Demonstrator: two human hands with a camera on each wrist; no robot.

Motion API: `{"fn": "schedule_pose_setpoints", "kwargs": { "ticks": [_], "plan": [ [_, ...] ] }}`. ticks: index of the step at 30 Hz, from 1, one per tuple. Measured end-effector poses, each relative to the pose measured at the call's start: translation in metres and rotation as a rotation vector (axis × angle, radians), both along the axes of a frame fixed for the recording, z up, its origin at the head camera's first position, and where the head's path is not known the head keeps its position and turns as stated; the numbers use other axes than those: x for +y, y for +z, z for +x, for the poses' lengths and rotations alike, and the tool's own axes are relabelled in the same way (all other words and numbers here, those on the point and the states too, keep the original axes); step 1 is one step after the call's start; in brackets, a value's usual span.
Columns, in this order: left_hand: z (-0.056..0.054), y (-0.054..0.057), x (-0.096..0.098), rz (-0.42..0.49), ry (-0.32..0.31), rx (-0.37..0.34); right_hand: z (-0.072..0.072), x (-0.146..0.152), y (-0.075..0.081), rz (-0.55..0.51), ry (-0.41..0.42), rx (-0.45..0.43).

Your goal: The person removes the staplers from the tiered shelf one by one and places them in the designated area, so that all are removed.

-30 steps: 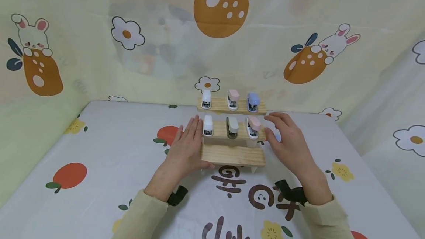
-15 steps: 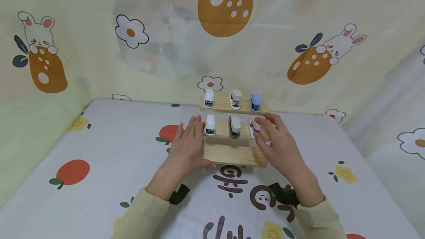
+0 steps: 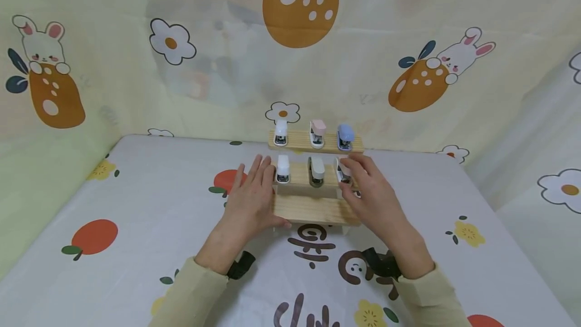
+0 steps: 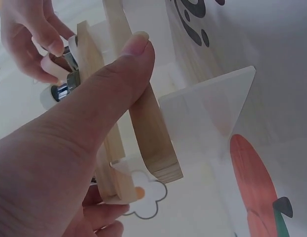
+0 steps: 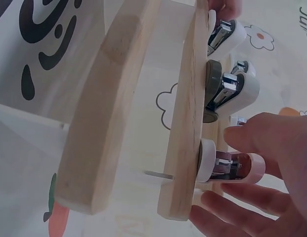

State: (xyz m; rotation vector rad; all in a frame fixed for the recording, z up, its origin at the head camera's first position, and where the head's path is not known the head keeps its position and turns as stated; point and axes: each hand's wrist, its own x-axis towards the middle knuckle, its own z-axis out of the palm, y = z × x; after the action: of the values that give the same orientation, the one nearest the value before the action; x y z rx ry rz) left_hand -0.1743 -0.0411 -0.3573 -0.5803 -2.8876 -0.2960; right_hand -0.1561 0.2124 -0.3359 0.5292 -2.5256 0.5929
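A three-tier wooden stand with white supports fills the middle of the head view. My left hand (image 3: 251, 193) lies along its left side, fingers extended, the thumb over the end of the bare front plank (image 3: 313, 209). My right hand (image 3: 374, 191) pinches a pink mini stapler (image 5: 254, 170) at the right end of the middle plank (image 3: 299, 175), thumb on one side and fingers on the other. The stapler's base is against the plank in the right wrist view. Beside it stand a grey-green stapler (image 3: 316, 171) and a white stapler (image 3: 283, 169).
On the back plank (image 3: 295, 140) stand a white stapler (image 3: 281, 133), a pink stapler (image 3: 317, 133) and a blue stapler (image 3: 345, 137). The table wears a printed cloth (image 3: 150, 191), with a patterned curtain (image 3: 218, 79) close behind.
My right hand has moved left from beside the stand onto the pink stapler and closed its fingers around it. My left hand keeps its place against the stand.
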Motion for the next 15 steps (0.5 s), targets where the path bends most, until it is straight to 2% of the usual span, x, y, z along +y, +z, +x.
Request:
{"fn": "schedule_pose_setpoints", "kwargs": {
  "ticks": [7,15],
  "plan": [
    [0.0006,-0.0020,0.0003,0.009,-0.019,0.076,0.0002,-0.0013,0.0001,0.002,-0.002,-0.021],
    [0.0004,-0.0023,-0.0004,-0.009,-0.022,0.117,-0.0003,-0.0029,-0.0001,-0.020,0.004,-0.060]
  ]
}}
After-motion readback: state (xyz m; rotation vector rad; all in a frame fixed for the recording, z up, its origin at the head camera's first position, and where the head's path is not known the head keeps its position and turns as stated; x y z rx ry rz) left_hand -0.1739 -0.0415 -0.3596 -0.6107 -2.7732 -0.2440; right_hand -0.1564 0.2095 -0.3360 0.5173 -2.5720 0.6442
